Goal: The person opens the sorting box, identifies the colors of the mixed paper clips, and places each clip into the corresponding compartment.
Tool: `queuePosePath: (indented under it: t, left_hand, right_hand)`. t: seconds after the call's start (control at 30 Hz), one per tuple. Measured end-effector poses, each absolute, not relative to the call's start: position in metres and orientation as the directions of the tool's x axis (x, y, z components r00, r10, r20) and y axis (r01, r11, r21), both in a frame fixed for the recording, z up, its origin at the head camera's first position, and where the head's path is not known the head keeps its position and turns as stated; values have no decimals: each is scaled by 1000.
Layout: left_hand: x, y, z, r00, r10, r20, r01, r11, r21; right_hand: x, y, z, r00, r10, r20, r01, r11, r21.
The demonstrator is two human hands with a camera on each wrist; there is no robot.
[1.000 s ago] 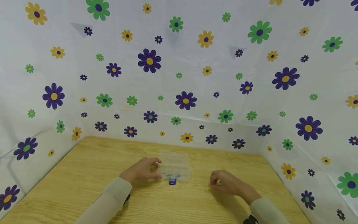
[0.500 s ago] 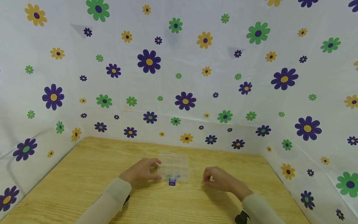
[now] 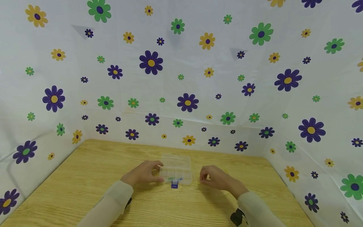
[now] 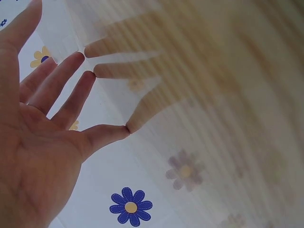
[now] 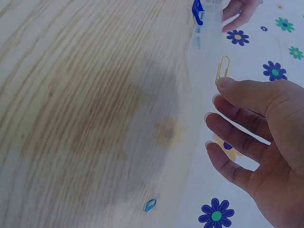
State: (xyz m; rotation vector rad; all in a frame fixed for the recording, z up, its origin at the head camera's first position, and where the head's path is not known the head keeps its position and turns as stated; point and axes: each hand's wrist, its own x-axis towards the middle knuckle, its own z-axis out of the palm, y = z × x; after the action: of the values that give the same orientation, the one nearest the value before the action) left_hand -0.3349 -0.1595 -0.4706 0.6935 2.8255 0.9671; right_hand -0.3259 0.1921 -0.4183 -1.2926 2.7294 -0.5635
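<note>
Paperclip [image 5: 223,67], yellow, pinched by the right hand [image 5: 281,137]; left hand [image 3: 143,172], fingers spread, at the clear compartment box [image 3: 177,171]!

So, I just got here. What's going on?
A person is handling paper clips at a wooden table. The right hand pinches a yellow paper clip, held just right of an open, clear plastic compartment box. The relaxed left hand is at the box's left side. The yellow clip isn't inside yet.

Left hand [image 3: 143,172] kinda splayed just left of the clear plastic compartment box [image 3: 176,162], right hand [image 3: 217,178] pinching thumb-to-finger just right of it, forearms [image 3: 106,203] slanting in from its near side.
</note>
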Motion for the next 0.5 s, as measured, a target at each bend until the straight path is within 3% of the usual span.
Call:
queuePosePath:
  t: [0.5]
  left_hand:
    - [-335, -160, -470, -894, 443, 75, 396, 699, 595]
  right_hand:
    - [-332, 175, -415, -637, -762, 116, -751, 578, -319]
